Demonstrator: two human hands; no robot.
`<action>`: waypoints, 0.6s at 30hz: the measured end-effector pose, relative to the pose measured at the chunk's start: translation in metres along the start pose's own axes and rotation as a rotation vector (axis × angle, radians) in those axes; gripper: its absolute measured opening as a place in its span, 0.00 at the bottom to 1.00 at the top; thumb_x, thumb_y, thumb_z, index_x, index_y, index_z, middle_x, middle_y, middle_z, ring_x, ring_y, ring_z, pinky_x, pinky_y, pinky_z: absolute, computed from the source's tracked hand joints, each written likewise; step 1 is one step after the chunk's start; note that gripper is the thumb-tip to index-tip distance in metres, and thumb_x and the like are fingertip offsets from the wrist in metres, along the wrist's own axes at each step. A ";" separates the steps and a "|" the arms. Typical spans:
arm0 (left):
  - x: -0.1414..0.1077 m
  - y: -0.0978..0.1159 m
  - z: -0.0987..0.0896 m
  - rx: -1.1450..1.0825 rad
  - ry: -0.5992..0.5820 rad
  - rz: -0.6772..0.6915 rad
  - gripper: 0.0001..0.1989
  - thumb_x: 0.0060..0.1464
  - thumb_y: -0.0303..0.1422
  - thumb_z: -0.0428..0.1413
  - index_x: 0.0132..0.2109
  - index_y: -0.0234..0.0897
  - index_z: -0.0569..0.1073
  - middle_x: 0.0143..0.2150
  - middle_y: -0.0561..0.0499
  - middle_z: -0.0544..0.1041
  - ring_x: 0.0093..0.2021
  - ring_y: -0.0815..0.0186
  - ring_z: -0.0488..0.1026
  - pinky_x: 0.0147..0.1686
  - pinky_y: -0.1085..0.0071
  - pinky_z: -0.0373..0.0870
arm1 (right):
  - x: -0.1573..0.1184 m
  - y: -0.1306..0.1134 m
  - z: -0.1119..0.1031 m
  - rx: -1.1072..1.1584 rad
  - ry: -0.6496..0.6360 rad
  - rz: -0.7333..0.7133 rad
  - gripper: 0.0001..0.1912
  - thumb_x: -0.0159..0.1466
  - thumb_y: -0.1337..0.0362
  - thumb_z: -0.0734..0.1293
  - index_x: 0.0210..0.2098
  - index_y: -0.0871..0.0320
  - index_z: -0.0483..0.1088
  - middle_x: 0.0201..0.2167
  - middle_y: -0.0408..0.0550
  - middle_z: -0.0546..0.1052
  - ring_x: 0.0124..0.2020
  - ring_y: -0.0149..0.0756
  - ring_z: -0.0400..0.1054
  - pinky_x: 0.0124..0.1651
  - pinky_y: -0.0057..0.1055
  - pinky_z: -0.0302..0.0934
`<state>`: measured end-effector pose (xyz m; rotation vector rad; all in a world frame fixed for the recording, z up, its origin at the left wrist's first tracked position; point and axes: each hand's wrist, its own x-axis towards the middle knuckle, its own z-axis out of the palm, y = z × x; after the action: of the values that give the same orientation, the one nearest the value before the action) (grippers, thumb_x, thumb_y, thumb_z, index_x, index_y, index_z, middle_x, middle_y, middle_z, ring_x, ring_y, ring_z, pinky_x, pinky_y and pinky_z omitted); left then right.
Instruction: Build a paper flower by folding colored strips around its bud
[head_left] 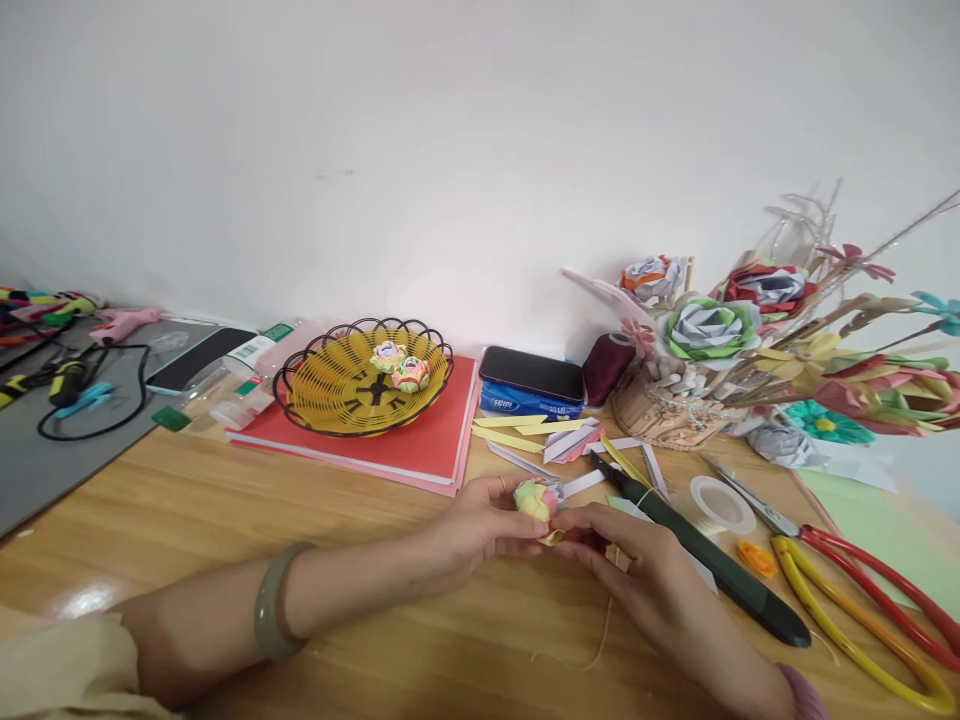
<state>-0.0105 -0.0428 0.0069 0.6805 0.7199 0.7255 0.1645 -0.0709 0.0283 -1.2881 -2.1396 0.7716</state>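
Note:
My left hand (480,525) is closed around a small folded paper flower (534,498) in pale green, yellow and pink. With fingertips pinched together, my right hand (630,550) meets the flower's lower right side at a yellowish paper piece (553,538). A thin pale string (600,640) hangs below the right hand and trails over the wooden table. Just beyond the hands lie several yellow and grey-white paper strips (517,437). Beside the right hand rests a long dark green tool with a black tip (720,570).
A yellow basket (330,400) with small paper flowers stands on red paper (442,455). Behind are a phone (532,372) and a vase of paper flowers (667,410). Scissors (825,560) and a tape roll (721,503) lie right; bottles (225,380) and a pink glue gun (124,323) left.

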 end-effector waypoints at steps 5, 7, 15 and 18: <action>0.001 -0.002 -0.001 0.010 -0.020 0.003 0.19 0.35 0.26 0.64 0.40 0.33 0.74 0.35 0.49 0.74 0.32 0.71 0.71 0.33 0.76 0.66 | 0.000 -0.001 -0.003 -0.022 -0.048 0.007 0.07 0.62 0.67 0.61 0.35 0.54 0.70 0.31 0.43 0.76 0.31 0.33 0.69 0.33 0.26 0.63; 0.001 -0.002 -0.001 0.030 -0.020 -0.007 0.20 0.35 0.27 0.64 0.41 0.33 0.74 0.35 0.49 0.74 0.32 0.71 0.72 0.33 0.75 0.66 | 0.000 0.001 -0.004 -0.046 -0.045 -0.015 0.06 0.62 0.67 0.60 0.34 0.55 0.70 0.31 0.45 0.75 0.32 0.33 0.69 0.34 0.27 0.63; 0.000 0.000 0.001 0.030 -0.005 -0.029 0.20 0.32 0.28 0.66 0.38 0.32 0.74 0.33 0.49 0.76 0.31 0.70 0.72 0.33 0.74 0.64 | -0.001 0.006 0.002 -0.130 0.078 -0.031 0.08 0.62 0.67 0.59 0.28 0.57 0.68 0.26 0.46 0.74 0.27 0.33 0.67 0.29 0.28 0.62; 0.001 -0.001 0.000 0.018 0.036 -0.048 0.22 0.29 0.26 0.66 0.38 0.33 0.75 0.31 0.51 0.75 0.29 0.71 0.71 0.34 0.73 0.65 | -0.001 0.004 0.004 -0.127 0.110 -0.040 0.07 0.61 0.66 0.60 0.28 0.57 0.68 0.25 0.45 0.73 0.24 0.32 0.67 0.27 0.28 0.62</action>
<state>-0.0094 -0.0422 0.0058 0.6656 0.7739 0.6890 0.1647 -0.0713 0.0220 -1.3155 -2.1476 0.5438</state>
